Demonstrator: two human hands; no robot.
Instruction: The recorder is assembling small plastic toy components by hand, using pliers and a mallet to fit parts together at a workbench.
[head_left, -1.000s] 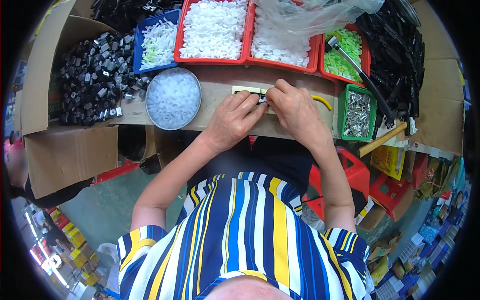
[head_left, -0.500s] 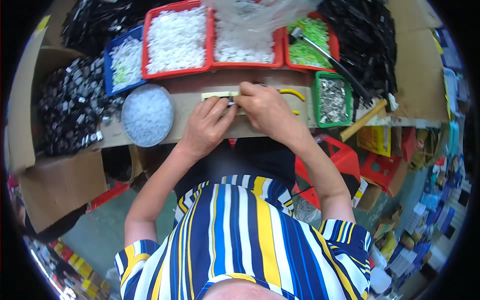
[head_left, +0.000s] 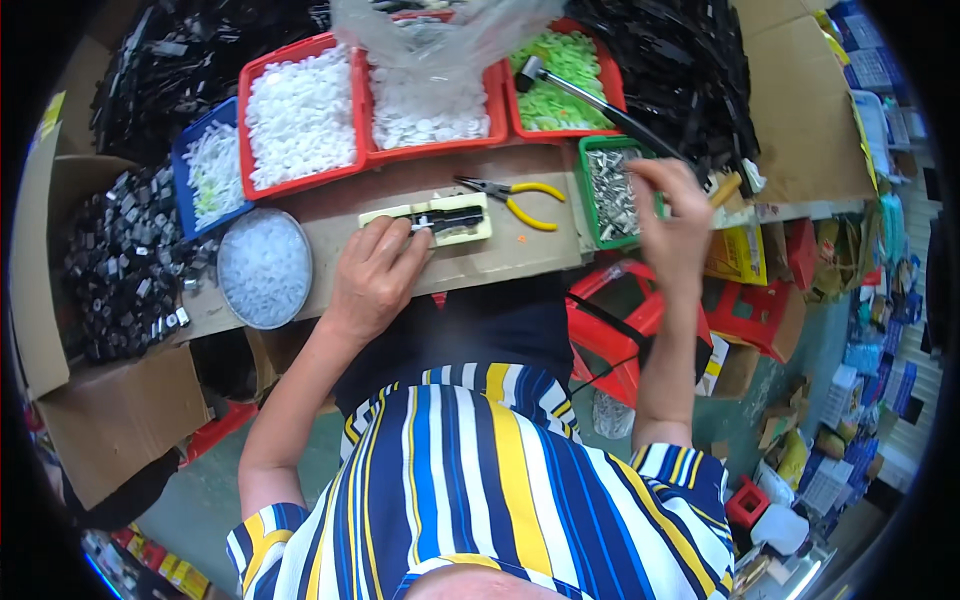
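Note:
My left hand (head_left: 375,275) has its fingertips on the left end of a black plastic part (head_left: 450,218) lying in a cream-coloured holder (head_left: 465,237). A small white piece (head_left: 424,221) shows beside those fingertips. My right hand (head_left: 675,215) is at the right edge of a green tray (head_left: 608,243) of small metal pieces (head_left: 612,185). Its thumb and forefinger look apart, with nothing visible between them. Yellow-handled pliers (head_left: 520,195) lie between the holder and the green tray.
Red trays (head_left: 305,179) of white and green pieces line the back, partly under clear plastic (head_left: 450,30). A blue tray (head_left: 215,226), a round tub (head_left: 265,270) and black parts (head_left: 120,260) stand left. A hammer (head_left: 610,110) rests across the right-hand trays.
My right hand has left the holder and moved right to the green tray, uncovering the black part and the pliers. My left hand stays at the holder. The whole view has shifted.

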